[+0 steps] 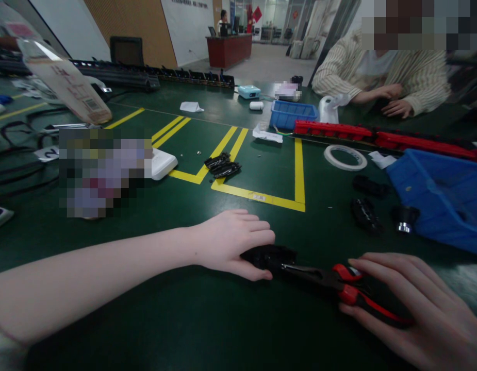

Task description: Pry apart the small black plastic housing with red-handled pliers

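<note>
My left hand (238, 242) is closed round a black plastic part (275, 256) just above the green table. In my right hand (420, 304) is a pair of needle-nose pliers (323, 278) with red and black handles. The jaws point left, and their tips touch or lie against the black part's right end; I cannot tell whether they grip it. Beyond my left hand lie two similar black parts (223, 166) side by side on the table. More dark pieces (365, 214) rest to the far right, near a black and silver cylindrical piece (405, 220).
A blue bin (447, 198) stands at the right, with a roll of white tape (345, 157) left of it. Red strips (333, 130) and a smaller blue tray (293, 114) lie farther back. A person in a striped shirt (381, 77) sits across. Black cables (21, 149) are at left.
</note>
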`<state>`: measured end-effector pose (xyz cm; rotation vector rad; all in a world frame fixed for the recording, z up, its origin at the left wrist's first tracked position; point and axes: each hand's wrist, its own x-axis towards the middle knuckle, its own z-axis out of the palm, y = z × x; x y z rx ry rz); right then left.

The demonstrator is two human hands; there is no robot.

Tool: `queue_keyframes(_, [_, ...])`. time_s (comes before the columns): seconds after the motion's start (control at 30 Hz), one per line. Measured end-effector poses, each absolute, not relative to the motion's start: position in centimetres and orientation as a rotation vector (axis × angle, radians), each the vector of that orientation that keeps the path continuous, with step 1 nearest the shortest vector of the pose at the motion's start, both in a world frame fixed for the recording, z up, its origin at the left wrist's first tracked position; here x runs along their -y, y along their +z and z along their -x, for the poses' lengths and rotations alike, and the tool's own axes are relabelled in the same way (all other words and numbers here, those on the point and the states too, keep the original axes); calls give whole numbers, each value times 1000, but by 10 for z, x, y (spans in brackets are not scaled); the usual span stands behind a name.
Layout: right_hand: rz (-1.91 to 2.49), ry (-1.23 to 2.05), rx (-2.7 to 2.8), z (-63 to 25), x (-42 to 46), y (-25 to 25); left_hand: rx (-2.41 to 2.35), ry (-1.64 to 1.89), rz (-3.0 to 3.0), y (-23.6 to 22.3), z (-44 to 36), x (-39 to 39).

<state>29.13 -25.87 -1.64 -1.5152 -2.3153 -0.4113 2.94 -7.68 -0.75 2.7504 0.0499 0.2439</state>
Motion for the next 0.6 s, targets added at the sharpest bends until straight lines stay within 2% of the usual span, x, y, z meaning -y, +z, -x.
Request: queue_keyframes(0.6, [1545,-378,2228,-279,259,-15,-25,263,-2764,-9,-29,76])
